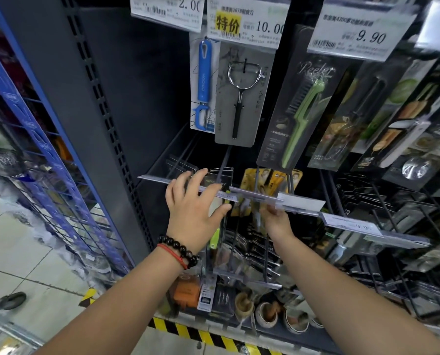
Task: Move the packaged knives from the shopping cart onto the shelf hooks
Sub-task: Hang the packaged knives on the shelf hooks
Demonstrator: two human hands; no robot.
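A clear packaged knife (217,242) with a green handle and a dark header card hangs upright in front of the lower row of shelf hooks (224,160). My left hand (193,211), with bead bracelets on its wrist, lies spread against the package's upper part; its fingers reach over the price label rail (157,179) and the thumb presses on the plastic. My right hand (276,221) reaches up under a tilted clear price label holder (300,202). Its fingertips are hidden behind that holder, so its grip is unclear.
Packaged peelers (236,98) hang from the upper hooks under price tags. Yellow packs (270,180) and dark knife packs (354,198) fill hooks to the right. A blue wire rack (34,139) stands left. Bowls (267,315) sit on the bottom shelf above hazard-striped floor tape (201,334).
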